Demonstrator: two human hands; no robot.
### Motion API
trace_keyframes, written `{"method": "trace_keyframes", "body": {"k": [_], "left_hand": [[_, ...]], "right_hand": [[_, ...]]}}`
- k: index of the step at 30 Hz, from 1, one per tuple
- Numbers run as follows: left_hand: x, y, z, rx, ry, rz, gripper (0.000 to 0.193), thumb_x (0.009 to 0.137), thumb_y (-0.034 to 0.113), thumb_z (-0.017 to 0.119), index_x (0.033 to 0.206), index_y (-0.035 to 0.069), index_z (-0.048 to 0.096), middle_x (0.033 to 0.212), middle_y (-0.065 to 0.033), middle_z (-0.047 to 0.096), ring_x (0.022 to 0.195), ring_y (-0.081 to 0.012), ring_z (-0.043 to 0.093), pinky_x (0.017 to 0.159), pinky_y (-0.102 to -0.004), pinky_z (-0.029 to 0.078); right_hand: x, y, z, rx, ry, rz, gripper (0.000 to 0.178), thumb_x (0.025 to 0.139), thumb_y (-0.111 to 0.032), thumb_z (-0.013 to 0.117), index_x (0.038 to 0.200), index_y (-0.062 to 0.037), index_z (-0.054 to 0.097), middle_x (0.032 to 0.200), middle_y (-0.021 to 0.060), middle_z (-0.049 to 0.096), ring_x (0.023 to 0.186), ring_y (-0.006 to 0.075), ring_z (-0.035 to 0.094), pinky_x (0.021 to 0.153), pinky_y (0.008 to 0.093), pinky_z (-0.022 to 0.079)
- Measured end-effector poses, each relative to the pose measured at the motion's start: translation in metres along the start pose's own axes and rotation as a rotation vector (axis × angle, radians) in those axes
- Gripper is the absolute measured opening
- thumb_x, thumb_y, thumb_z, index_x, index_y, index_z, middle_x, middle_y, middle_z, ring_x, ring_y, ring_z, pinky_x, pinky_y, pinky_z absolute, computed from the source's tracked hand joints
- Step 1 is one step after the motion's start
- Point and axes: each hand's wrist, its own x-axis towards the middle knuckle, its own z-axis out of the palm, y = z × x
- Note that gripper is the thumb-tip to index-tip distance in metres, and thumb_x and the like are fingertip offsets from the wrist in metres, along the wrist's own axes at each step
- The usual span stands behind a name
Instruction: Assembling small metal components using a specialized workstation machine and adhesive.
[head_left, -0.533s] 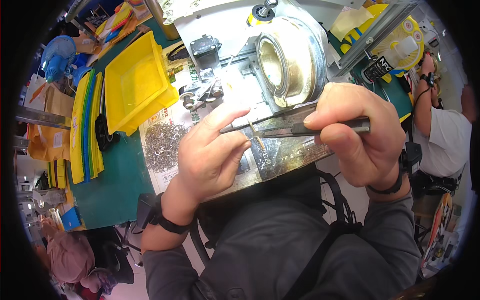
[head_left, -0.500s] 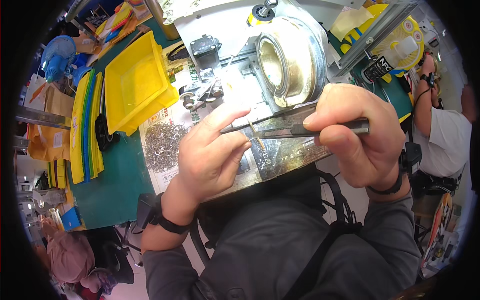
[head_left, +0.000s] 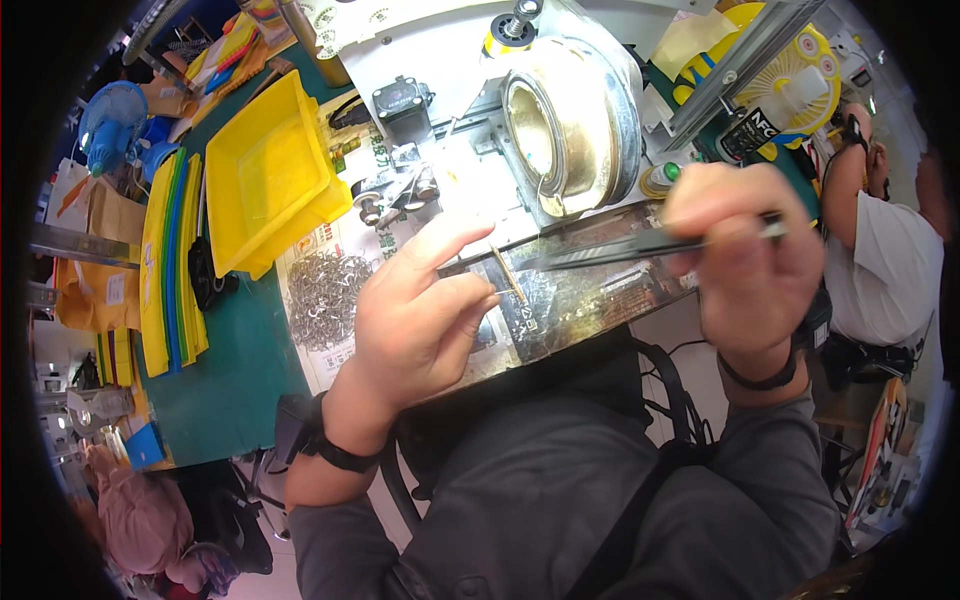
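My left hand [head_left: 415, 305] reaches over the work plate [head_left: 610, 280], index finger stretched out and thumb apart from it. The other fingers curl in. Just beyond those two fingertips a thin brass-coloured strip [head_left: 508, 275] slants across the plate; whether a fingertip touches it I cannot tell. My right hand [head_left: 745, 250], smeared by motion, grips dark tweezers [head_left: 620, 247] whose tips point left. The tips are a little to the right of the strip, apart from it. Left of my left hand lies a pile of thin, curly metal pieces [head_left: 328, 298].
A yellow tray [head_left: 225, 215] stands at the left, beside yellow, green and blue strips [head_left: 170, 270]. Behind the plate is a round metal bowl-like machine part [head_left: 580, 130]. A green-capped bottle [head_left: 660, 178] and a yellow fan [head_left: 800, 85] are at the right. Another person [head_left: 880, 270] sits far right.
My right hand has drawn the tweezers to the right, away from the strip. My left hand keeps nearly the same place. The green-capped bottle has come into sight behind the right hand.
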Motion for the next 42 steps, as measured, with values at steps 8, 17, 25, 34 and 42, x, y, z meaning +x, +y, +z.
{"method": "trace_keyframes", "body": {"k": [8, 17, 25, 34, 42], "left_hand": [[0.005, 0.006, 0.002, -0.013, -0.032, 0.052, 0.015, 0.074, -0.001, 0.075, 0.086, 0.002, 0.067, 0.118, -0.0237, 0.067, 0.102, -0.0419, 0.068, 0.085, -0.0427, 0.055], [-0.003, 0.001, 0.010, 0.115, -0.030, -0.041, 0.011, 0.079, -0.001, 0.074, 0.085, -0.001, 0.065, 0.122, -0.0266, 0.065, 0.114, -0.0429, 0.065, 0.097, -0.0443, 0.052], [0.002, 0.014, 0.006, 0.134, -0.059, -0.033, 0.010, 0.078, -0.003, 0.071, 0.085, -0.002, 0.064, 0.123, -0.0276, 0.065, 0.119, -0.0453, 0.062, 0.104, -0.0485, 0.047], [-0.004, 0.050, -0.031, 0.214, -0.025, -0.044, 0.007, 0.082, 0.000, 0.070, 0.085, -0.002, 0.064, 0.125, -0.0275, 0.064, 0.118, -0.0401, 0.063, 0.106, -0.0460, 0.046], [0.032, 0.078, -0.020, -0.298, 0.009, -0.296, 0.008, 0.078, -0.005, 0.070, 0.083, 0.000, 0.066, 0.100, -0.0146, 0.073, 0.094, -0.0250, 0.069, 0.085, -0.0319, 0.051]], "right_hand": [[-0.079, 0.063, -0.043, 0.196, 0.061, 0.901, 0.033, 0.101, -0.016, 0.057, 0.131, -0.0033, 0.054, 0.078, 0.0053, 0.067, 0.062, 0.0097, 0.061, 0.060, 0.0228, 0.050], [-0.061, 0.076, -0.124, -0.025, 0.445, 0.614, 0.044, 0.097, -0.020, 0.065, 0.133, 0.0025, 0.053, 0.067, 0.0033, 0.062, 0.058, 0.0077, 0.056, 0.054, 0.0223, 0.043], [-0.058, 0.109, -0.127, 0.275, 0.308, 0.815, 0.030, 0.102, -0.021, 0.059, 0.121, 0.0013, 0.060, 0.081, 0.0093, 0.068, 0.063, 0.0130, 0.063, 0.054, 0.0252, 0.049], [-0.036, 0.050, -0.158, 0.727, 0.232, 0.221, 0.020, 0.100, -0.019, 0.063, 0.108, -0.0009, 0.067, 0.064, 0.0013, 0.057, 0.054, 0.0091, 0.052, 0.050, 0.0246, 0.041], [-0.035, -0.018, -0.052, -0.314, 0.052, -0.142, 0.018, 0.082, -0.010, 0.080, 0.096, -0.0038, 0.069, 0.062, 0.0038, 0.055, 0.054, 0.0147, 0.053, 0.053, 0.0300, 0.041]]}}
